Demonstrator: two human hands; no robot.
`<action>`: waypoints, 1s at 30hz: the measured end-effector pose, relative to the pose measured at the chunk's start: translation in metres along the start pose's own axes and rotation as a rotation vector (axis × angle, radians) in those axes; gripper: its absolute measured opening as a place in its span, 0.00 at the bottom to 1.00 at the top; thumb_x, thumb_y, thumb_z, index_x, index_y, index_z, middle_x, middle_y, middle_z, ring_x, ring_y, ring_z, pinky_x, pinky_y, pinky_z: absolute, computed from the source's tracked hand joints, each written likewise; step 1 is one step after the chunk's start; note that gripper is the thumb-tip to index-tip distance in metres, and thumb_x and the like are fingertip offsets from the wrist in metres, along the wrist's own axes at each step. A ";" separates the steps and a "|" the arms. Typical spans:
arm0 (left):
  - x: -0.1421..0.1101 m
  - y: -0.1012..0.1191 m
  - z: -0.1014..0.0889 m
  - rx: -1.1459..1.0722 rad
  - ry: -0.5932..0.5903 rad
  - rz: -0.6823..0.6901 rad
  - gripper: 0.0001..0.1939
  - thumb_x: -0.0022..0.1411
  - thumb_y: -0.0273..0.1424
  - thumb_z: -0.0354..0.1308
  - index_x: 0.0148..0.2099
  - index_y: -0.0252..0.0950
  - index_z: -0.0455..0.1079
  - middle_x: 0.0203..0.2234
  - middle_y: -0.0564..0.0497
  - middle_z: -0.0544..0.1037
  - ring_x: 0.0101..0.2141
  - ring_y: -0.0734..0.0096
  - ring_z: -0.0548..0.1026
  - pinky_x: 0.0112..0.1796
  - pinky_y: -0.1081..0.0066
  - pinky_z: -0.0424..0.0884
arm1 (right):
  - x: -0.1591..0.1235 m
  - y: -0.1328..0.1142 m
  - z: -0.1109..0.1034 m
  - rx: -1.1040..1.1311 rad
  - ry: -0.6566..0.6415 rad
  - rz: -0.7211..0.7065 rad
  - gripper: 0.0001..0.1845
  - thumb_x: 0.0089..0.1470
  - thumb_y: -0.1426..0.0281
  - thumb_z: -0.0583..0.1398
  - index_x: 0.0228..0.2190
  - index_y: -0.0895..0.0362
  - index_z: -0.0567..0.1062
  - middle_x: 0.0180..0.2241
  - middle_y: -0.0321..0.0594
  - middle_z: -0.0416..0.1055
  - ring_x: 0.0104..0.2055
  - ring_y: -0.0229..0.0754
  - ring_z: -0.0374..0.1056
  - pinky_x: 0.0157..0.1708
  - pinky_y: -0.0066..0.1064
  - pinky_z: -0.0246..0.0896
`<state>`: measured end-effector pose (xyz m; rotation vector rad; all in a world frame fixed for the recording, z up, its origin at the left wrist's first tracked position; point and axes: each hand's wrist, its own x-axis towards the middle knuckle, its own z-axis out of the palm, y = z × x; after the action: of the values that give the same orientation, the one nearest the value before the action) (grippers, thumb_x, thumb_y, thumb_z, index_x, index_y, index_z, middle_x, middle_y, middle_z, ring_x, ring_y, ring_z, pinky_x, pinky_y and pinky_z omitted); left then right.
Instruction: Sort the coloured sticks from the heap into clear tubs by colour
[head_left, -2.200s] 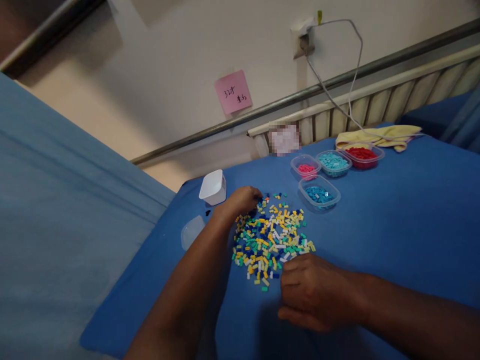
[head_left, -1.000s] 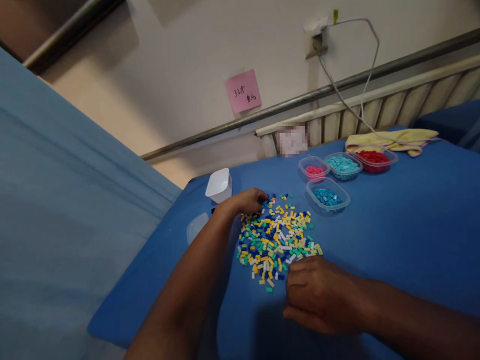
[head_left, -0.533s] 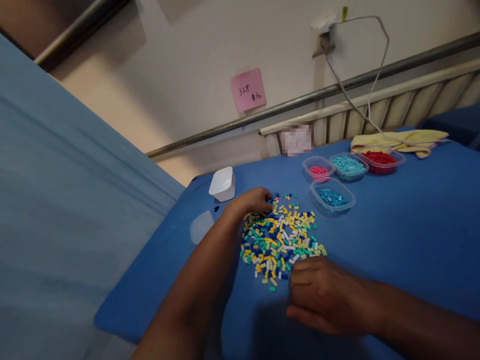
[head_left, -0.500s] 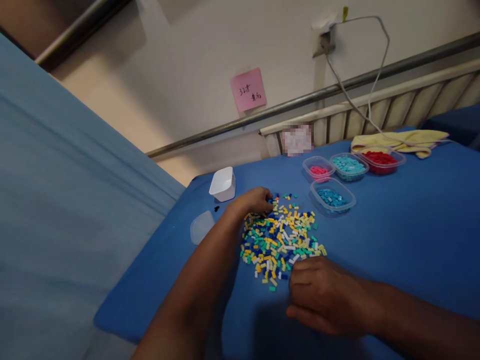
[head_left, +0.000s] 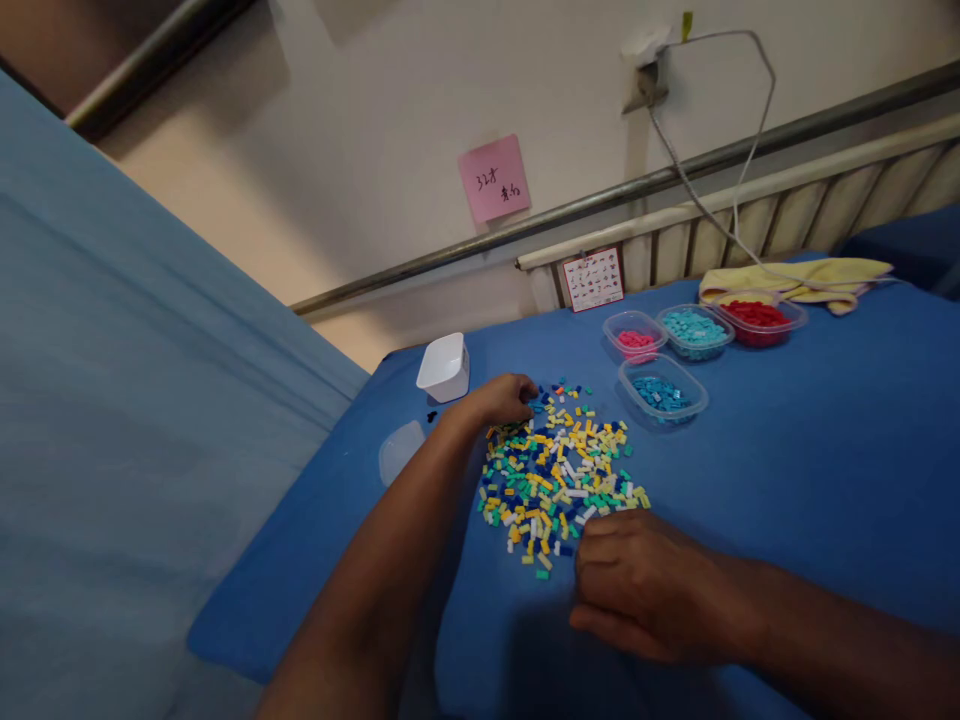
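Observation:
A spread of small plastic building bricks, in yellow, white, green and dark blue, lies loose on the blue sheet. At the pile's far left edge is my left hand. Its fingers curl downward, with thumb and forefinger apart beside a few blue bricks. My right hand rests palm down at the near right edge of the pile, fingers bent under. Whatever lies beneath those fingers is hidden.
Clear tubs of pink bricks, light-blue bricks, red bricks and darker blue bricks stand at the back right, near a yellow cloth. Further left are a white tub, a lid and a curtain.
My left hand has drawn back slightly to the left, showing more blue bricks by its fingertips. My right hand stays in about the same place.

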<state>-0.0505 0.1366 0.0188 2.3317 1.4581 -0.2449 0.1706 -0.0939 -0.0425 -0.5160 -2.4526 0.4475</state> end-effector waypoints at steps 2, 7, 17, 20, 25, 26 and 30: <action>0.000 0.001 0.000 -0.007 -0.006 0.016 0.26 0.57 0.29 0.69 0.59 0.35 0.78 0.46 0.48 0.84 0.42 0.64 0.80 0.40 0.72 0.72 | 0.000 0.000 0.000 -0.003 -0.001 -0.003 0.18 0.72 0.62 0.59 0.28 0.54 0.71 0.28 0.34 0.73 0.30 0.38 0.64 0.33 0.36 0.54; 0.001 0.008 0.002 -0.045 -0.013 0.034 0.18 0.60 0.31 0.68 0.52 0.36 0.80 0.42 0.50 0.84 0.38 0.66 0.79 0.36 0.72 0.70 | -0.001 0.000 0.001 0.014 0.004 0.011 0.19 0.72 0.62 0.59 0.28 0.54 0.71 0.29 0.34 0.73 0.31 0.38 0.64 0.33 0.36 0.53; 0.008 0.004 0.002 -0.139 -0.028 -0.027 0.14 0.60 0.24 0.63 0.48 0.34 0.80 0.34 0.52 0.83 0.31 0.71 0.78 0.31 0.75 0.71 | -0.003 0.001 0.002 -0.002 0.001 -0.009 0.19 0.73 0.61 0.58 0.29 0.54 0.70 0.29 0.34 0.73 0.31 0.39 0.63 0.34 0.36 0.52; 0.009 0.004 0.002 -0.196 -0.044 -0.057 0.15 0.61 0.23 0.61 0.50 0.34 0.80 0.36 0.51 0.84 0.30 0.72 0.80 0.31 0.76 0.73 | -0.002 0.001 0.003 0.001 0.003 -0.004 0.19 0.73 0.61 0.58 0.29 0.54 0.70 0.29 0.34 0.73 0.31 0.39 0.63 0.34 0.36 0.51; 0.009 0.005 0.002 -0.206 -0.034 -0.090 0.11 0.61 0.25 0.62 0.46 0.33 0.78 0.33 0.51 0.82 0.30 0.73 0.79 0.30 0.78 0.73 | -0.002 0.004 0.005 0.012 0.019 -0.007 0.19 0.73 0.60 0.59 0.28 0.54 0.69 0.29 0.34 0.73 0.31 0.38 0.62 0.34 0.36 0.51; 0.009 0.005 0.002 -0.192 -0.031 -0.086 0.10 0.61 0.25 0.63 0.45 0.33 0.78 0.32 0.52 0.82 0.30 0.73 0.79 0.30 0.79 0.72 | -0.003 0.004 0.005 0.015 0.018 -0.004 0.19 0.73 0.60 0.59 0.28 0.54 0.69 0.29 0.34 0.73 0.32 0.39 0.63 0.34 0.36 0.51; 0.009 0.006 0.002 -0.111 -0.017 -0.053 0.12 0.56 0.24 0.65 0.44 0.34 0.80 0.32 0.53 0.82 0.31 0.71 0.77 0.31 0.77 0.69 | -0.003 0.002 0.002 0.023 -0.002 0.008 0.19 0.73 0.61 0.58 0.29 0.54 0.69 0.30 0.34 0.73 0.32 0.39 0.63 0.35 0.36 0.53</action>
<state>-0.0406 0.1410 0.0153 2.2005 1.4882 -0.1931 0.1718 -0.0939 -0.0462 -0.5162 -2.4455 0.4792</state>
